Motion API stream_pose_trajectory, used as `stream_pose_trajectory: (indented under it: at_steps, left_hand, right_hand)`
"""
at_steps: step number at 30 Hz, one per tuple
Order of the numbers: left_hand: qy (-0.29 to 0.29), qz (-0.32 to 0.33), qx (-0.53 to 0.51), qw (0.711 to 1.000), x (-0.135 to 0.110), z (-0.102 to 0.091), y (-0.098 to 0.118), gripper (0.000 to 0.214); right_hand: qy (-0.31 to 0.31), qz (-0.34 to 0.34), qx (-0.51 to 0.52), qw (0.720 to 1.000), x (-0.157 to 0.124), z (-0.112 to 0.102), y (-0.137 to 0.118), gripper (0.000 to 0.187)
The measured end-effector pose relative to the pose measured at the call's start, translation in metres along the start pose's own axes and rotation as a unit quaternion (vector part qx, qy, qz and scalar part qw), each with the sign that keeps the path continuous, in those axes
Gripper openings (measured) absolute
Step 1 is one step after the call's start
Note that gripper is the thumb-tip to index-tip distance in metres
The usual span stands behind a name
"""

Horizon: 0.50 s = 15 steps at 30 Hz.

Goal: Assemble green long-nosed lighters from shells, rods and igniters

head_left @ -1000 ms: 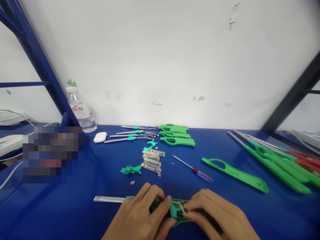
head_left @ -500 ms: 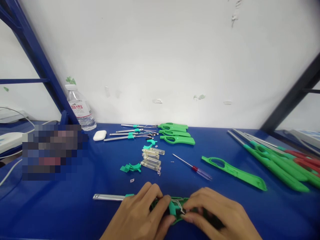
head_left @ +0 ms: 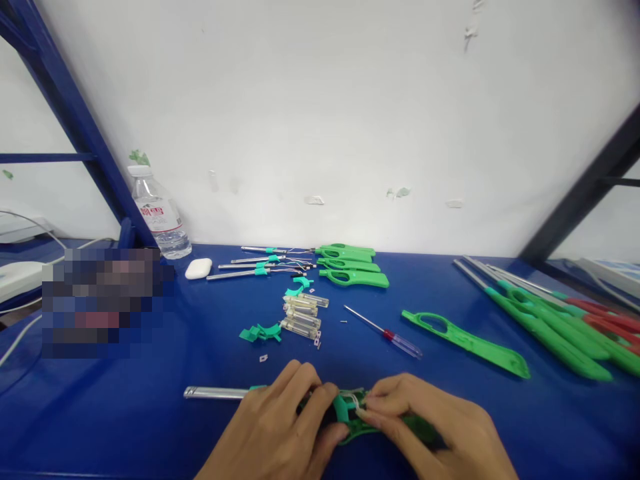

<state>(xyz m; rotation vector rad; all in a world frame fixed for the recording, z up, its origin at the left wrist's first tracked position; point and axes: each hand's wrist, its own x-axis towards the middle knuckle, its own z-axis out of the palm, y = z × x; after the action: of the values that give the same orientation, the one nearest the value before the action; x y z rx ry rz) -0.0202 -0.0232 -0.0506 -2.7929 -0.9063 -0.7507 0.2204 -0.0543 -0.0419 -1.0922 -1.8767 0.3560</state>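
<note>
Green shell (head_left: 361,431) lies crosswise, metal tube (head_left: 216,393) pointing left.

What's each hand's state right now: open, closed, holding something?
Left hand: closed, holding the green handle.
Right hand: closed, apparently pinching the white wires.

Green casing (head_left: 359,428), teal piece (head_left: 341,409), white wires (head_left: 355,400), blue tabletop (head_left: 125,420)

A workshop bench, it seems: a glossy blue tabletop (head_left: 150,427) against a scuffed white wall (head_left: 320,100) holds a clear-handled metal screwdriver (head_left: 385,332), transparent oblong tubes (head_left: 305,321) mid-table and, beyond them, green plastic handle shells (head_left: 370,279).
</note>
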Motion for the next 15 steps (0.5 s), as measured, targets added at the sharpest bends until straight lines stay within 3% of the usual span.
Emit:
stream_pose_trajectory:
  at_steps: [9, 12, 15]
  left_hand:
    - [0.007, 0.004, -0.002, 1.0, -0.0011, -0.0027, 0.001, 0.032]
    - [0.002, 0.01, -0.006, 1.0, -0.0019, -0.0019, 0.0012, 0.031]
    - [-0.017, 0.004, -0.008, 1.0, -0.0004, -0.0015, 0.0021, 0.032]
  right_hand:
    - [-0.05, 0.147, 0.17, 0.973, -0.0028, 0.0039, 0.0006, 0.019]
    - [-0.056, 0.14, 0.154, 0.976, -0.0017, 0.0032, 0.0018, 0.019]
    - [-0.049, 0.083, 0.067, 0.993, -0.0019, -0.0003, 0.0022, 0.016]
